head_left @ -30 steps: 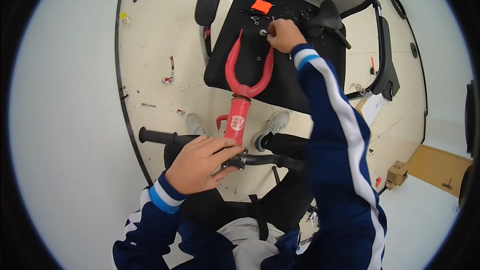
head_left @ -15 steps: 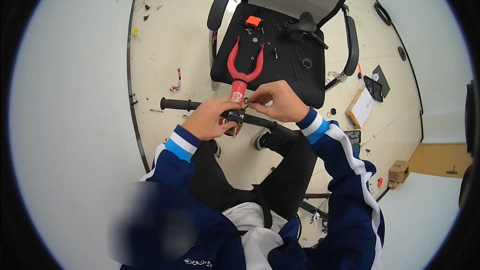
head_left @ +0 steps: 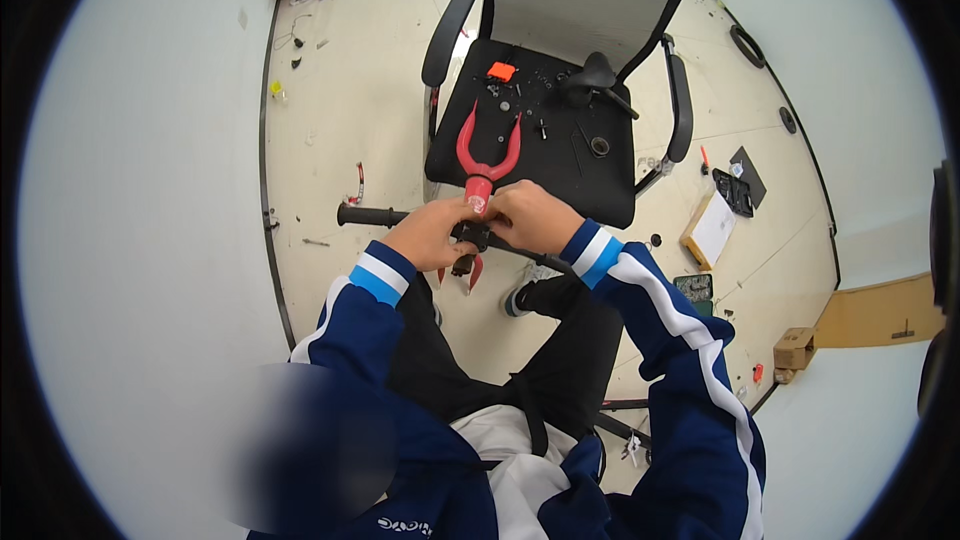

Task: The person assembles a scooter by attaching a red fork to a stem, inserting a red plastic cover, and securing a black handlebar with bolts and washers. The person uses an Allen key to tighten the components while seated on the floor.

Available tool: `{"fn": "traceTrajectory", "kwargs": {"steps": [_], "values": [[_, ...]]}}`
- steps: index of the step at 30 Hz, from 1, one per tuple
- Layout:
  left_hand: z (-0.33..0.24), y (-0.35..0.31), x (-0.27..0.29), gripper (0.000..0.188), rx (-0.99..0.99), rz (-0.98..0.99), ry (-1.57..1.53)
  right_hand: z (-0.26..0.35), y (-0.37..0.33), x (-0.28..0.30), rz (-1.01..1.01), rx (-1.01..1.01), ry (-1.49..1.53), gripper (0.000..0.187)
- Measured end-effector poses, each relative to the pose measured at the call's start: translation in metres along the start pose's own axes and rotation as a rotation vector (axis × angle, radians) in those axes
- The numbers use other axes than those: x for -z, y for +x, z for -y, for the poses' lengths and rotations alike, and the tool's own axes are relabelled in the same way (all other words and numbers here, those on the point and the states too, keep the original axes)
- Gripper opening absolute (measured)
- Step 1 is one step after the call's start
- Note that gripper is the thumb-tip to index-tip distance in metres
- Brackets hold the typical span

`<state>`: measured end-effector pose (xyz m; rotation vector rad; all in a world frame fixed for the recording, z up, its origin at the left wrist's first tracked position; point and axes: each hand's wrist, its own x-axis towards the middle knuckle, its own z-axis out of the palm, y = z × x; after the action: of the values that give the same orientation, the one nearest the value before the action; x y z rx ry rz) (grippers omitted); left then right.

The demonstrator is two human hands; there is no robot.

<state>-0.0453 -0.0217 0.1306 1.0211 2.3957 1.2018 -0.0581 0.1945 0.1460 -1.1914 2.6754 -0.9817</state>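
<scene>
My left hand (head_left: 428, 234) is wrapped round the black handlebar stem (head_left: 471, 234), thumb on the near side. The black handlebar (head_left: 372, 216) runs crosswise through the stem, its grip sticking out to the left. Fingers pinched, my right hand (head_left: 538, 219) presses against the stem's right side; whatever it holds is hidden. Just beyond the stem stands a red bicycle fork (head_left: 478, 190), its two legs pointing away over the chair seat. Another pair of red prongs (head_left: 476, 275) shows below the stem.
A black office chair (head_left: 560, 175) stands ahead, bearing a bicycle saddle (head_left: 590, 80), an orange item (head_left: 501, 71), a tape-like roll (head_left: 599, 146) and several small metal parts. On the floor to the right lie an open tool case (head_left: 733, 192) and a flat box (head_left: 709, 231).
My right hand has closed in on the stem, hiding the small thin piece seen in its fingers before. The view has shifted slightly, showing more of the far floor.
</scene>
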Motion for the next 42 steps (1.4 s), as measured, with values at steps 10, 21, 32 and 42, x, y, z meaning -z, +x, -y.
{"fn": "traceTrajectory", "kwargs": {"steps": [10,21,32,42], "values": [[-0.002,0.008,0.001,0.038,0.085,0.113,0.086,0.005,0.003,-0.006,0.15,-0.134,-0.263,0.02],[0.012,0.004,-0.007,0.038,-0.043,0.021,0.285,0.002,-0.013,-0.011,-0.079,-0.183,0.279,0.015],[-0.001,0.001,-0.004,0.04,0.039,0.053,0.226,0.015,-0.019,-0.014,0.013,-0.127,-0.354,0.018],[-0.002,0.002,-0.005,0.04,-0.006,0.005,0.188,0.004,-0.016,-0.013,0.154,-0.244,-0.397,0.036]]}}
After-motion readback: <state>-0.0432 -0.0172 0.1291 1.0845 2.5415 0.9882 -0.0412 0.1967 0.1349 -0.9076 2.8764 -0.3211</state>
